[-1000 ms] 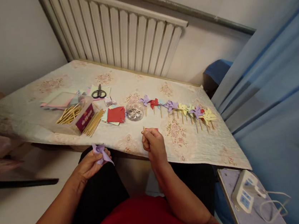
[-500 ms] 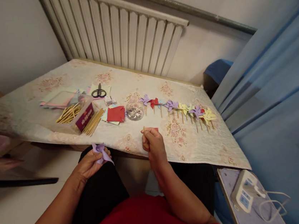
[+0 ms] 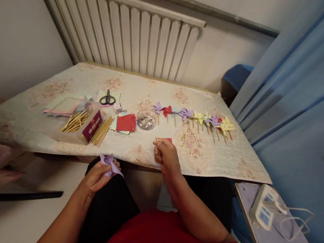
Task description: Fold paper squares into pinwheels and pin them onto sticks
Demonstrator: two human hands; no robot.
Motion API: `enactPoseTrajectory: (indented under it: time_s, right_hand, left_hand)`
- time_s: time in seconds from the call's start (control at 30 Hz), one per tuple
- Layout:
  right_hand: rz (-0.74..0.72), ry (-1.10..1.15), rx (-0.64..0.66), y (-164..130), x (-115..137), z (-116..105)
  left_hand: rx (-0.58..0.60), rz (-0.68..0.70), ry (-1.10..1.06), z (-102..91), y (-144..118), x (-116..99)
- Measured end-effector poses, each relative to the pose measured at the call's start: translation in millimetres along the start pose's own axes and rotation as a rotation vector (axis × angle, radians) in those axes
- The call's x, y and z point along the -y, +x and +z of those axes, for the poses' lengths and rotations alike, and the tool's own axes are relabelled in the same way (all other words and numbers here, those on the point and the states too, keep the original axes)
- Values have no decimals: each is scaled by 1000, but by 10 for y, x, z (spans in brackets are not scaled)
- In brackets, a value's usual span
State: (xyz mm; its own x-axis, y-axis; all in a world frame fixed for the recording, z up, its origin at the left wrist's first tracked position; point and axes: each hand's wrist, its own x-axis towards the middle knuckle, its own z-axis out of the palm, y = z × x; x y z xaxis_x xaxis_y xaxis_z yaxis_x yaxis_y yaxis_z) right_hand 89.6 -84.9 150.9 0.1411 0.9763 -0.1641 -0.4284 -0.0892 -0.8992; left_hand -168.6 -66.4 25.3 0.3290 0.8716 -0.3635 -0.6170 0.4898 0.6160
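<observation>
My left hand [image 3: 99,176] is closed on a purple paper pinwheel [image 3: 110,164], its folded blades standing out past my thumb, above my left thigh at the table's front edge. My right hand [image 3: 166,152] makes a fist over the table edge, gripping a thin wooden stick [image 3: 156,139]; only its tip shows above the fingers. Just behind that fist a bit of red paper [image 3: 169,139] shows, mostly hidden. Beyond my hands lie a stack of cut paper squares, a red one [image 3: 126,123] on top, and a round clear dish of pins [image 3: 146,120].
A row of finished pinwheels [image 3: 199,118] on sticks runs along the right. Leftward are a plastic box [image 3: 92,125] of sticks, loose sticks [image 3: 102,131], scissors [image 3: 107,99] and coloured paper [image 3: 63,105]. A power strip [image 3: 264,207] sits on a low surface at right.
Both hands keep practically the same place and hold. The view has shifted very slightly; nothing on the table has moved.
</observation>
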Motion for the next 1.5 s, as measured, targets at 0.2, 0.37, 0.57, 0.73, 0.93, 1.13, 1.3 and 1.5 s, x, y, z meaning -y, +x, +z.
enactPoseTrajectory:
  time_s: [0.2, 0.37, 0.57, 0.73, 0.93, 1.13, 1.3, 1.5]
  right_hand:
    - [2, -29, -1, 15, -24, -13]
    - [10, -28, 8, 14, -32, -20]
    - [10, -19, 16, 0, -35, -11]
    - [17, -13, 0, 1, -34, -7]
    - [28, 19, 2, 10, -31, -4]
    - [57, 43, 40, 14, -29, 2]
    - [60, 52, 16, 29, -32, -19]
    - [78, 87, 79, 31, -23, -37]
  left_hand:
    - [26, 0, 3, 33, -12, -12]
    - [6, 10, 11, 61, -11, -18]
    - [37, 19, 26, 33, -16, -8]
    - [27, 21, 18, 24, -18, -5]
    - [-5, 5, 13, 44, -24, -16]
    - [8, 11, 10, 83, -42, -23]
    - [13, 19, 25, 101, -48, -23]
    - [12, 20, 26, 48, -30, -16]
